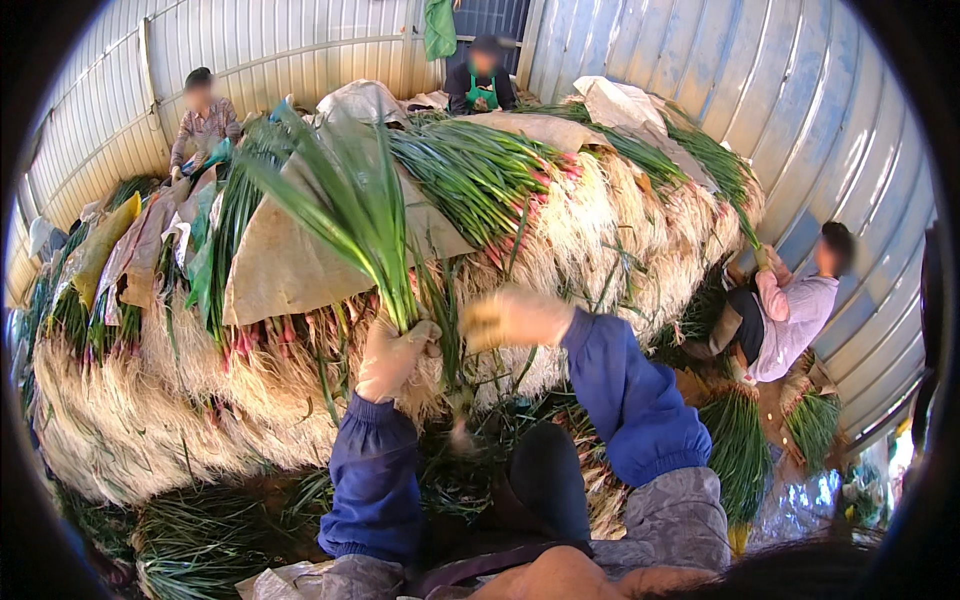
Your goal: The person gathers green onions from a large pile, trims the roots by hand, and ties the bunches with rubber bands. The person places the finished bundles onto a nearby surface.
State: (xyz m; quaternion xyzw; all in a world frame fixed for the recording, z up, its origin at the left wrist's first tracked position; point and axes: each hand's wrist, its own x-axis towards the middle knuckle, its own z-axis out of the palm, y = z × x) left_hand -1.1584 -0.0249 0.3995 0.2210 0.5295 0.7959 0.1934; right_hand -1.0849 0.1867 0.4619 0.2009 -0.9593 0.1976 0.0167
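My left hand (394,356), in a pale glove, grips a bunch of green onions (390,262) low on the stalks. The long leaves fan upward and to the left, over a beige cloth sheet (289,259). Pale roots hang below and beside the grip. Just right of the bunch, my right hand (517,316) is gloved too and blurred by motion. Its fingers point left, and whether they hold anything is not visible. Both hands are in front of a large heap of green onions (465,180) with red bulbs and whitish roots facing me.
A person (799,300) sits at the right, holding onions. Two other people, one in a checked shirt (204,124) and one in a green apron (482,91), are behind the heap. Tied-looking onion bundles (735,442) and loose leaves (202,532) lie low around me. Corrugated metal walls (720,67) enclose the place.
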